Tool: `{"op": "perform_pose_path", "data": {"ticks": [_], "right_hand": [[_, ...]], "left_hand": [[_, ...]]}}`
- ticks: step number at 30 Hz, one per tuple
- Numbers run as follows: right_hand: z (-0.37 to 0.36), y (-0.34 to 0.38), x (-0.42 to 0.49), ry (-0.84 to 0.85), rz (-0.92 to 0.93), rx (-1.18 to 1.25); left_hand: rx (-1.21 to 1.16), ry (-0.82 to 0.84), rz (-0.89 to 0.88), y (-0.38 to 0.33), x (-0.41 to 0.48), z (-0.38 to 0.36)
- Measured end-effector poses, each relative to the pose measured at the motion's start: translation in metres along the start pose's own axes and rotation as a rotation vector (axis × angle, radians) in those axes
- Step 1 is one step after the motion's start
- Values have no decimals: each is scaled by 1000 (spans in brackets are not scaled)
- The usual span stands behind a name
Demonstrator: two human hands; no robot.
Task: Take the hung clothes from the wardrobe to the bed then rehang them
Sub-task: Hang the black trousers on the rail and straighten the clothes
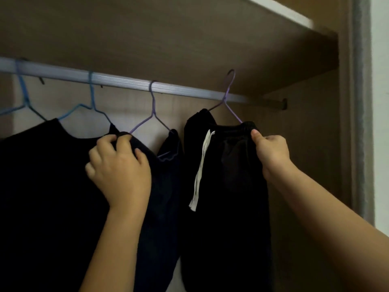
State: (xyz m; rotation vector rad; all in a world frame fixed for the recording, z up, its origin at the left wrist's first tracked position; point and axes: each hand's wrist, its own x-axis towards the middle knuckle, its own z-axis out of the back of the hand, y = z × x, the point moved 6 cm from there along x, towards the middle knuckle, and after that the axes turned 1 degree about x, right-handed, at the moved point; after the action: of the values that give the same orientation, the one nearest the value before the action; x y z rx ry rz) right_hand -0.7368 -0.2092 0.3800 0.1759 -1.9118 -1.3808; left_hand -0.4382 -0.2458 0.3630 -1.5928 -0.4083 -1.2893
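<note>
**closet_newbie:** Everything's in the wardrobe (305, 144), hanging along the rail (122, 81). There's a big black top (42, 186) on a blue hanger (92, 95) at the left, navy trousers (160, 207) in the middle and black drawstring trousers (227, 207) on the right. The bed isn't in shot. Where does this go wrong?

**hangs_a_lot:** I'd watch the right purple hanger (228, 89). Its hook sits above the rail, and I can't tell if it's catching anything. The right hand (271, 152) only pinches the waistband at that hanger's right end, thumb on top, so it's gripping cloth and not wire. My guess is a pull from there tips the hanger and the trousers slide off the far shoulder.

**closet_newbie:** And the other side?

**hangs_a_lot:** Similar story. The left hand (120, 169) has its fingers (105, 142) curled round the bunched top of the navy trousers, at the left tip of the middle purple hanger (153, 106). That's right beside the black top's shoulder, so dragging sideways could take its neighbour along. The white drawstring (200, 169) dangles loose too and looks easy to snag.
</note>
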Motion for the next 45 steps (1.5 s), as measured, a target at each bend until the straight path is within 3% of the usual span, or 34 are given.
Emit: {"op": "perform_pose_path", "data": {"ticks": [2, 4, 11, 16, 26, 37, 45], "right_hand": [[-2, -2, 9, -45, 13, -33], [-11, 2, 16, 89, -19, -16], [-26, -22, 37, 114, -60, -84], [-27, -33, 36, 172, -23, -227], [-19, -37, 41, 212, -53, -266], [-47, -13, 3, 284, 178, -280], [-54, -16, -7, 341, 169, -274]], "left_hand": [[-22, 59, -58, -5, -5, -5], [76, 16, -67, -22, -14, 9], [-20, 95, -190, -44, -29, 21], [-93, 151, -221, -58, -39, 21], [-89, 246, -265, -73, -55, 2], [-49, 330, -293, -65, -59, -8], [-77, 328, -298, -53, -59, -7]]}}
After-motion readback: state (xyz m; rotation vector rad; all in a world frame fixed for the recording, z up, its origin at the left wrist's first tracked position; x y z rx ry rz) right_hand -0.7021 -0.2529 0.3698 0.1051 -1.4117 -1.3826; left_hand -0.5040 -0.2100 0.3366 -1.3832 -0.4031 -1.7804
